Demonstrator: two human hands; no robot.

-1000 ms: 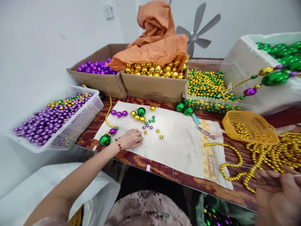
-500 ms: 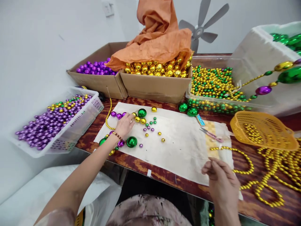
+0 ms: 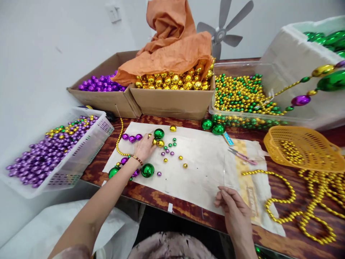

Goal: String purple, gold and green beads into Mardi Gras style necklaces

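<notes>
My left hand (image 3: 145, 147) reaches down to the white cloth (image 3: 199, 172), its fingers curled over a gold bead (image 3: 154, 142). Beside those fingertips lie another gold bead (image 3: 161, 143) and a large green bead (image 3: 159, 134). Purple beads (image 3: 132, 139) sit in a row just left of the hand. Under my left wrist is a cluster with a large green bead (image 3: 147, 170) and purple ones. My right hand (image 3: 234, 205) is closed in a pinch on a long thin needle (image 3: 224, 172), which points upward. Small loose beads (image 3: 167, 151) lie between the hands.
Boxes of purple (image 3: 99, 83) and gold beads (image 3: 175, 79) stand behind the cloth. A white basket (image 3: 105, 124) is at left. On the right are scissors (image 3: 242, 155), a gold bead string (image 3: 285, 181), an orange basket (image 3: 318, 162) and a clear bin (image 3: 242, 114).
My right hand has moved left over the cloth, and the needle has swung upright. My left hand stays at the gold beads, its fingers more curled. The view has shifted slightly.
</notes>
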